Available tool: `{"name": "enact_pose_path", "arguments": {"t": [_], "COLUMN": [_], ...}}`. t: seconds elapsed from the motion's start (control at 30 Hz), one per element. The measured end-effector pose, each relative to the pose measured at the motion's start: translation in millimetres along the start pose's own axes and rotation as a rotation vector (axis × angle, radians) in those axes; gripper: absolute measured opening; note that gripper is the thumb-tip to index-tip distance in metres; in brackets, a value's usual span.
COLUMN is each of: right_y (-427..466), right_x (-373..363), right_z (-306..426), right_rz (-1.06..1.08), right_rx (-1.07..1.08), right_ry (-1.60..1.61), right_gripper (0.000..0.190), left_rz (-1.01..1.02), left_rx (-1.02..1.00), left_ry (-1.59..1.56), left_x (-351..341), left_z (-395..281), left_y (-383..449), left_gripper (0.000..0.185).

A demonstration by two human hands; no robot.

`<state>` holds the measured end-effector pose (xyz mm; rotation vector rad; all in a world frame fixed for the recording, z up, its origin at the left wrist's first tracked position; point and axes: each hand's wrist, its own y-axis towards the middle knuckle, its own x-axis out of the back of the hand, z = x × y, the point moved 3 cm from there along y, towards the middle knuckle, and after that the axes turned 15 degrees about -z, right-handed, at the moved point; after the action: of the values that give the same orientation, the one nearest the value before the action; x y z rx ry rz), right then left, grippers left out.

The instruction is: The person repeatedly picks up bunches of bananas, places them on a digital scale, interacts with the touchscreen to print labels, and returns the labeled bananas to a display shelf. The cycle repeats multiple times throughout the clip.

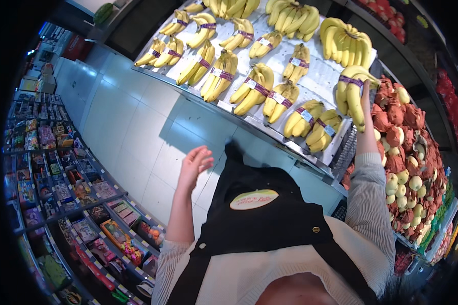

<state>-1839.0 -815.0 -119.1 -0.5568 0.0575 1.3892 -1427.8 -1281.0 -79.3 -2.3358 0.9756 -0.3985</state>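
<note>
My right hand (366,95) grips a banded banana bunch (349,93) from its right side, at the right end of a white-lined display stand (269,63). A purple band wraps this bunch, and most of my fingers are hidden behind it. On the stand lie several smaller bunches with purple bands and white labels, such as a banded bunch (219,74) near the front edge. Larger bananas without visible bands (345,44) rest just beyond my right hand. My left hand (197,164) hangs over the tiled floor, holding nothing, its fingers loosely bent and apart.
Pale round fruits (415,183), many in reddish-brown paper, are heaped right of the stand, beyond a dark mesh divider (345,146). Shelves of packaged goods (80,190) line the left. Tiled floor (137,114) runs between shelves and stand. I wear a black apron (263,228).
</note>
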Motion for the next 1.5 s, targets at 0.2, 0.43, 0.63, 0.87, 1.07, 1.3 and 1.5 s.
{"name": "enact_pose_path", "arguments": {"t": [0.2, 0.43, 0.63, 0.87, 1.07, 1.3, 1.5], "right_y": [67, 95, 106, 116, 119, 121, -64], "right_x": [-33, -30, -45, -33, -35, 9, -232], "right_z": [-22, -46, -81, -105, -92, -75, -33], "right_rz": [-0.165, -0.298, -0.293, -0.232, -0.213, -0.432, -0.488], "right_rx": [-0.02, -0.082, -0.153, -0.079, 0.151, 0.194, 0.435], "right_ry": [-0.09, -0.122, -0.137, -0.278, -0.757, -0.982, -0.82], "right_gripper": [0.056, 0.052, 0.05, 0.048, 0.053, 0.074, 0.058], "left_rz": [0.002, 0.009, -0.038, -0.099, -0.15, -0.157, 0.038], "left_rx": [0.041, -0.051, 0.044, 0.057, -0.03, -0.351, -0.387], "left_ry": [0.061, 0.199, 0.204, 0.163, 0.145, 0.262, 0.449], "left_x": [-3, -24, -22, -19, 0, 8, 7], "left_z": [-61, -126, -110, -100, -120, -178, -175], "left_y": [95, 188, 208, 194, 195, 267, 361], "left_gripper": [0.041, 0.039, 0.037, 0.038, 0.037, 0.031, 0.043]}}
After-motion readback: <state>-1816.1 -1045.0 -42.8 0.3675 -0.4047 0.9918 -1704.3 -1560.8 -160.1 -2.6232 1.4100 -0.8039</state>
